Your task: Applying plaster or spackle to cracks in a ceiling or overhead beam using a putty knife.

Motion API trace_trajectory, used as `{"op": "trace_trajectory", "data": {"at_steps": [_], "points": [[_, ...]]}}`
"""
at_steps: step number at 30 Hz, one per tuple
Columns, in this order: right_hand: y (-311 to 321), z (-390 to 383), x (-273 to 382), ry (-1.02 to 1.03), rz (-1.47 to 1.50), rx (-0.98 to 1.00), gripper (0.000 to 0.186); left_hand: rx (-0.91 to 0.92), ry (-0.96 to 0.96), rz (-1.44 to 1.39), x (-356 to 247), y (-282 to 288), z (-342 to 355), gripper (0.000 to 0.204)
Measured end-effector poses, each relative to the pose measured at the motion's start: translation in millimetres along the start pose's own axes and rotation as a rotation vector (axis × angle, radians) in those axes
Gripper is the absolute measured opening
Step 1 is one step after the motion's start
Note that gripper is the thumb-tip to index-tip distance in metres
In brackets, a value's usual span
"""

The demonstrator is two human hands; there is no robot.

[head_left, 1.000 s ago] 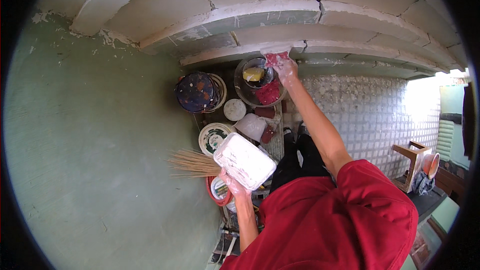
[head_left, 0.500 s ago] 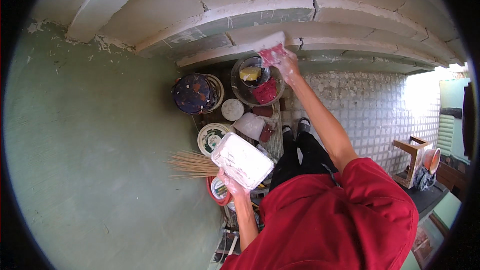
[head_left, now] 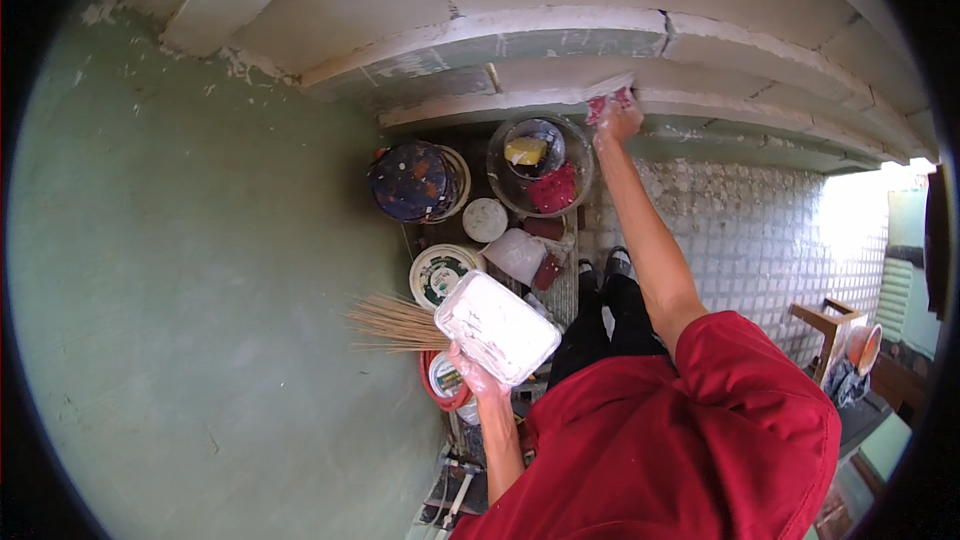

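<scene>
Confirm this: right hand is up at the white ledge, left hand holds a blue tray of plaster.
Not quite. In the head view the tray in the left hand is white, not blue. The right hand is indeed up at the white ledge.

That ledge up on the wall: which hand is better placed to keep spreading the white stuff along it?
The right hand: it is stretched up against the ledge. The left hand is low, occupied by the white slab.

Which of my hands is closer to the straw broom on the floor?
Left. The left hand, holding a white slab, appears right beside the straw broom. The right hand is stretched far up against the grey wall ledge, well away from it.
</scene>
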State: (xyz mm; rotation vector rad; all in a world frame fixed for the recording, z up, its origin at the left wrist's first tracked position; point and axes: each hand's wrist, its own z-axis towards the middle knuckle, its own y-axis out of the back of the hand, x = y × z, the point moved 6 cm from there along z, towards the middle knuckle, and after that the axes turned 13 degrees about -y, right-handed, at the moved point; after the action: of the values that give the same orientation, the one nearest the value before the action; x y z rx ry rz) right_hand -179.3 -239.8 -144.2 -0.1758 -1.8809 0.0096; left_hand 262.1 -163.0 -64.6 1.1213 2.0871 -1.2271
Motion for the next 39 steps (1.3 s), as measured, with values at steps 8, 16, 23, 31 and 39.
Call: {"op": "trace_trajectory", "data": {"at_steps": [8,16,23,31,39], "points": [[-19.8,46.2,-42.1,0.046,0.098,-0.100,0.039,-0.069,-0.018,-0.024,-15.9,8.1,6.1,0.072],[-81.3,-46.4,-52.4,0.225,-0.397,0.123,0.023,-0.075,-0.031,0.026,-20.7,8.5,3.7,0.071],[-82.4,-96.4,-41.7,0.586,-0.588,0.393,0.027,-0.057,-0.029,0.015,-18.0,5.6,2.0,0.066],[-15.2,-82.4,29.0,0.357,-0.226,0.236,0.042,-0.017,0.002,0.007,-4.0,7.2,2.8,0.071],[-24.4,-94.2,29.0,0.971,-0.616,0.194,0.055,-0.074,0.024,-0.029,-8.3,13.8,0.0,0.067]]}}
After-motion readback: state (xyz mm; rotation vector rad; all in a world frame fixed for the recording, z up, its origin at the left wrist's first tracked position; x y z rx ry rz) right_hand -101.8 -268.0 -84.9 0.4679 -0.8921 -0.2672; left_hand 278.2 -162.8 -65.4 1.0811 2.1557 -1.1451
